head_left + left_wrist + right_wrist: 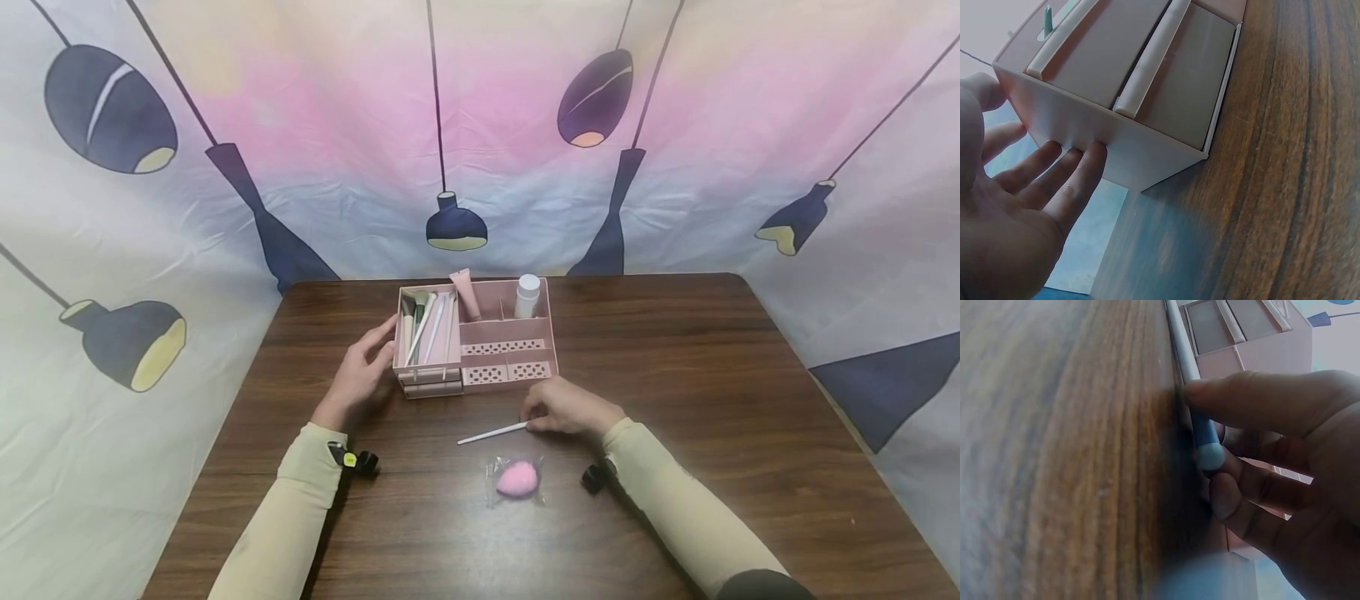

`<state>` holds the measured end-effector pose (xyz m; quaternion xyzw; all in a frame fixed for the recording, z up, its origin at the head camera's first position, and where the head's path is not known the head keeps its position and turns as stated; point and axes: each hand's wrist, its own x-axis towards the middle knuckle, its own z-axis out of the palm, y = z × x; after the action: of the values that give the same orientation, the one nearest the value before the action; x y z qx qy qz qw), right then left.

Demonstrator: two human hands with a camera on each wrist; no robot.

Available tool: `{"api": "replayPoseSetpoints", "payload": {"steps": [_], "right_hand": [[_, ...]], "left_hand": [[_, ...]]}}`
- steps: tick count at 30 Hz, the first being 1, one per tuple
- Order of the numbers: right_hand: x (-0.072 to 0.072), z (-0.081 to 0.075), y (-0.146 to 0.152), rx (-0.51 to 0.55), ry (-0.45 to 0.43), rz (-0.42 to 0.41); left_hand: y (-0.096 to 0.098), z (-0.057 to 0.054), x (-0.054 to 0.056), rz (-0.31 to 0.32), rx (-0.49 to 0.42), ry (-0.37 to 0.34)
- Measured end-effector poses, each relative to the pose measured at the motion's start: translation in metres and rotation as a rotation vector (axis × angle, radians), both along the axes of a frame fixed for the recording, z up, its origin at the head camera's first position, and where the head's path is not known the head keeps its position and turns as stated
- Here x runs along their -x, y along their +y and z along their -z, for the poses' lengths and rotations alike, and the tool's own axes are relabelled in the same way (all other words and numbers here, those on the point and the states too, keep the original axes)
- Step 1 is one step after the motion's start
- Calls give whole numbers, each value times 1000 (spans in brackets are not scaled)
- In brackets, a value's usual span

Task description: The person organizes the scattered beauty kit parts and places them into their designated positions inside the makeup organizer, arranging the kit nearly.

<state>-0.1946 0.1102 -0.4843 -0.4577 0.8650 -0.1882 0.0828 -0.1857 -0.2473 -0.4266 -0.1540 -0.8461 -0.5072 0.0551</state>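
A pink desktop organizer [506, 333] stands near the table's far edge. My left hand [358, 377] is at its left side; in the left wrist view, extended fingertips [1094, 153] touch the organizer's side wall [1129, 147]. In front of the organizer, my right hand [566, 406] pinches one end of a slim white pencil-like stick [491, 433] between thumb and fingers. The right wrist view shows the stick [1185, 350] low over or on the tabletop, its rounded end [1210, 456] by the fingers. A pink makeup sponge [517, 480] in clear wrapping lies nearer me.
Several makeup brushes [427, 321] stand in the organizer's left compartment, above two small drawers [433, 385]. A pink tube [465, 292] leans in a back compartment, beside a white bottle [528, 296]. The brown wooden table [675, 358] meets a printed cloth backdrop [360, 150].
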Motion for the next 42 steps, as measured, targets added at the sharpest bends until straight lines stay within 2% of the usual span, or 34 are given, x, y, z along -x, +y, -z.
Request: {"api": "replayPoseSetpoints", "payload": {"steps": [11, 23, 29, 42], "right_hand": [[6, -14, 21, 173, 8, 21], [15, -24, 29, 274, 65, 84], [23, -27, 32, 315, 110, 150], [32, -37, 33, 355, 74, 230]], "left_hand": [[0, 0, 0, -15, 0, -19], [0, 0, 1, -14, -5, -14], [1, 0, 1, -16, -9, -20], [0, 2, 1, -13, -14, -27]]}}
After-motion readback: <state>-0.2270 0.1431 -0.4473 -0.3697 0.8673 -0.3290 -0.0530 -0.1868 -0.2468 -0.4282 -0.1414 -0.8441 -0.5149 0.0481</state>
